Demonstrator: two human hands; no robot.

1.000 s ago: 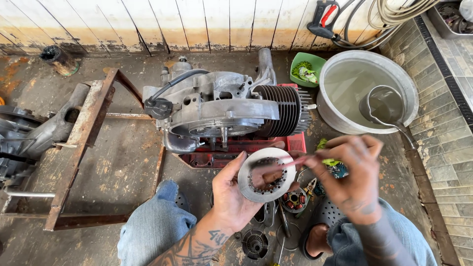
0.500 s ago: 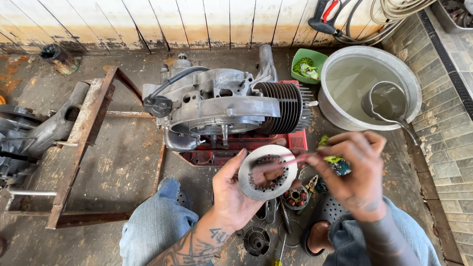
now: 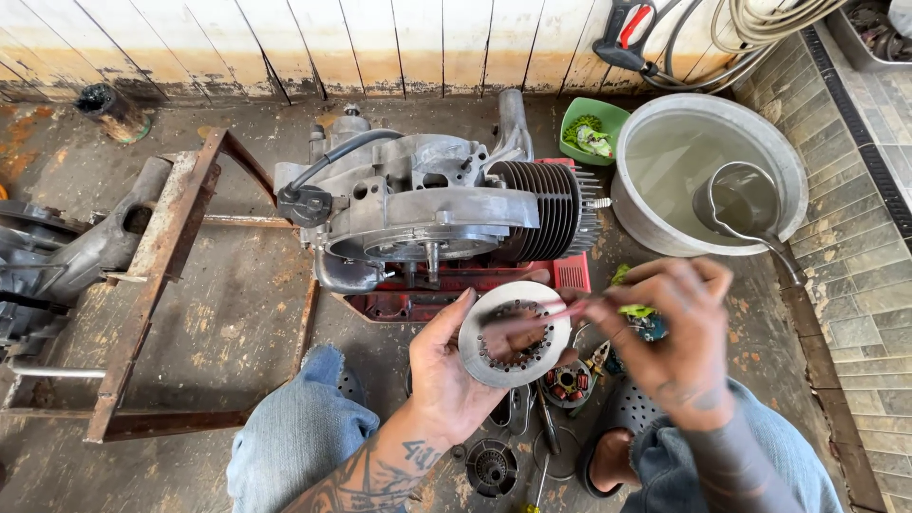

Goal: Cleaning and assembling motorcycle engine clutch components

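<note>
Compared with the earlier frames, little has shifted: the right hand (image 3: 676,332) remains blurred beside the round metal plate (image 3: 514,333), which stays at the same spot below the engine (image 3: 432,204). Left hand (image 3: 454,366) cups the plate from behind, fingers curled around its rim, thumb at the lower edge. Right-hand fingers pinch a thin reddish tool (image 3: 560,313) whose tip reaches the plate's centre. Engine rests on a red case (image 3: 570,275). Grey water basin (image 3: 655,214) holding a ladle (image 3: 746,209) stands at upper right.
</note>
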